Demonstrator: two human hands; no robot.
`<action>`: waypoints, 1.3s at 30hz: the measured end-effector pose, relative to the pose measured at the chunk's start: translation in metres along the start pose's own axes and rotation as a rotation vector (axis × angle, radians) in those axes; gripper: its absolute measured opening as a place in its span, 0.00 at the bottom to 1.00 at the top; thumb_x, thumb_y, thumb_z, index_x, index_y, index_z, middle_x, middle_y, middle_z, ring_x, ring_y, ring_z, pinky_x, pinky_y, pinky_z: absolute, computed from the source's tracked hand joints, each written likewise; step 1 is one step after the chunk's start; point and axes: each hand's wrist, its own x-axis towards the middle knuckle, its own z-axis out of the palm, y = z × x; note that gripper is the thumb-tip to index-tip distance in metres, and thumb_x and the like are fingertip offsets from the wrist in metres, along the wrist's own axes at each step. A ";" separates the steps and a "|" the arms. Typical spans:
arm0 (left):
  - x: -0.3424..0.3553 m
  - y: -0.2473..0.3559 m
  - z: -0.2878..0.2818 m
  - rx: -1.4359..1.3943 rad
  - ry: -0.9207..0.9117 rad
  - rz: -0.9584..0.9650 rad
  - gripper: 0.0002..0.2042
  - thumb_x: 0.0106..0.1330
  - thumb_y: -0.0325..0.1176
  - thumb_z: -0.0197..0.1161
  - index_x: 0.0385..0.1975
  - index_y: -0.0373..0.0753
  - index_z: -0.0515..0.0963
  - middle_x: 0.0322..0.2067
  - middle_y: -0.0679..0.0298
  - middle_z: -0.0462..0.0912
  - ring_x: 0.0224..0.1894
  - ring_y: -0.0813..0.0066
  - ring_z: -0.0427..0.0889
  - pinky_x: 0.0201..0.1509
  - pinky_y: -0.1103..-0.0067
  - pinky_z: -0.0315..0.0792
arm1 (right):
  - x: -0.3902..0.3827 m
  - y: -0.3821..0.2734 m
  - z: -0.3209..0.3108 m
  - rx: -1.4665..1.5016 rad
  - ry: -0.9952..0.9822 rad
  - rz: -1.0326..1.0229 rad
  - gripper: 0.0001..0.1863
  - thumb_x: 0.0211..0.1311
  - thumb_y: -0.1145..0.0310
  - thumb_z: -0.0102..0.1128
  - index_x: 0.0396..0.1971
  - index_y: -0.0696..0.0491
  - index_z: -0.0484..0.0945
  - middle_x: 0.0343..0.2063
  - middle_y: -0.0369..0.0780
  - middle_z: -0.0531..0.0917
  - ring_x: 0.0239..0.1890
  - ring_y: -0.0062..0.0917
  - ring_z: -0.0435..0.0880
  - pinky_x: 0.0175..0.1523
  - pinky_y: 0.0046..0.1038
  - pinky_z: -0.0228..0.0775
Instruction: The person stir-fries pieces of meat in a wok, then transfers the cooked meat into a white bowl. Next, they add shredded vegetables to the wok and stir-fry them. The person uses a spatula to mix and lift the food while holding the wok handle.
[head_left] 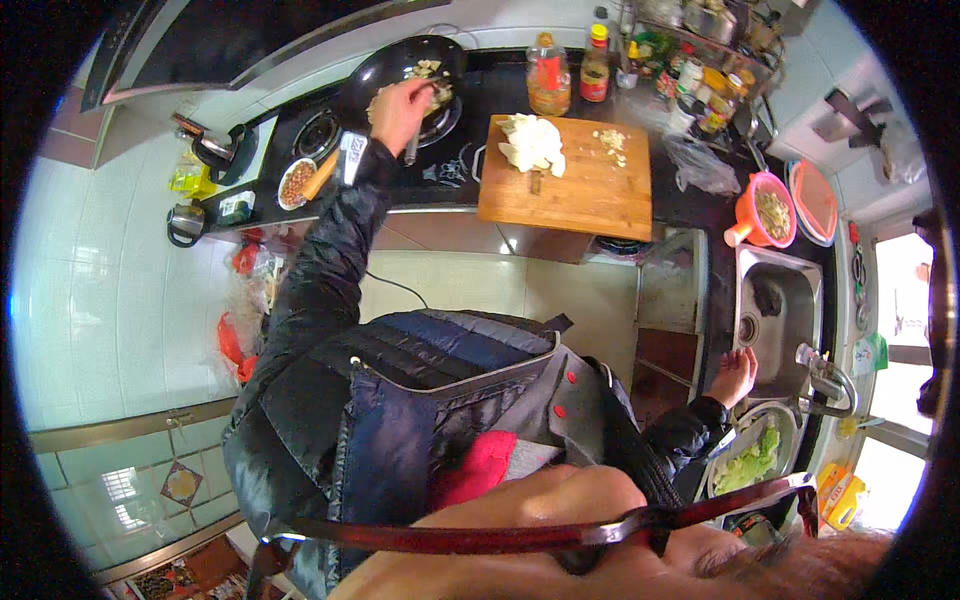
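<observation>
While chopped pieces [427, 68] already lie in the wok [372, 78], white slices [533, 145] remain on the board [565, 207]; the left hand [400, 108] grips unclearly, the right hand [735, 378] looks loosely open.

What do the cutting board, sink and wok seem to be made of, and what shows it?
Cutting board: probably wood or bamboo, smooth; warm tan surface.
Sink: likely stainless steel, satiny; silvery grey sheen.
Wok: probably metal, glossy, perhaps coated; black with highlights.

No wording reads clearly: white patterned tag [353, 157] on the sleeve [370, 185], upper left; red label [549, 74] on the bottle [548, 100], top centre; printed yellow package [841, 497], lower right.
</observation>
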 end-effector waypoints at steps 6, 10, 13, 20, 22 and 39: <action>0.050 -0.179 0.023 0.176 -0.323 -0.146 0.28 0.68 0.38 0.57 0.67 0.39 0.62 0.56 0.45 0.75 0.54 0.48 0.76 0.58 0.64 0.71 | -0.056 0.014 0.101 0.048 -0.173 -0.022 0.13 0.63 0.74 0.57 0.47 0.57 0.76 0.32 0.37 0.78 0.30 0.20 0.74 0.36 0.22 0.70; 0.053 -0.226 0.039 0.252 -0.040 0.143 0.19 0.62 0.41 0.59 0.51 0.41 0.77 0.38 0.49 0.83 0.44 0.49 0.81 0.48 0.62 0.74 | -0.073 -0.010 0.158 -0.136 -0.238 -0.113 0.10 0.62 0.73 0.59 0.42 0.56 0.78 0.28 0.33 0.76 0.28 0.16 0.71 0.33 0.18 0.64; 0.049 -0.215 0.025 -0.074 0.056 -0.050 0.10 0.59 0.37 0.60 0.38 0.42 0.80 0.34 0.54 0.83 0.39 0.55 0.82 0.43 0.67 0.75 | -0.078 -0.039 0.187 -0.274 -0.315 -0.245 0.08 0.60 0.72 0.61 0.39 0.56 0.79 0.25 0.30 0.74 0.25 0.13 0.68 0.30 0.17 0.60; 0.029 -0.038 -0.046 -0.368 -0.052 -0.057 0.13 0.60 0.26 0.59 0.45 0.42 0.82 0.28 0.62 0.85 0.30 0.72 0.83 0.36 0.78 0.76 | -0.043 -0.137 0.169 -0.082 -0.198 -0.604 0.09 0.55 0.77 0.58 0.38 0.59 0.78 0.22 0.32 0.74 0.24 0.14 0.69 0.30 0.17 0.60; 0.022 0.040 -0.019 -0.616 -0.033 0.215 0.17 0.60 0.23 0.58 0.49 0.42 0.80 0.36 0.60 0.85 0.38 0.71 0.84 0.46 0.77 0.77 | -0.020 -0.148 0.151 -0.233 -0.166 -0.643 0.15 0.57 0.74 0.61 0.44 0.62 0.76 0.33 0.38 0.80 0.34 0.22 0.77 0.41 0.22 0.69; -0.192 -0.069 0.016 -0.809 -0.354 -0.486 0.14 0.68 0.21 0.49 0.47 0.37 0.79 0.25 0.70 0.74 0.28 0.83 0.72 0.36 0.84 0.70 | -0.072 -0.031 0.339 -0.441 -0.657 -0.361 0.17 0.62 0.68 0.61 0.50 0.56 0.76 0.46 0.36 0.78 0.48 0.22 0.77 0.49 0.27 0.72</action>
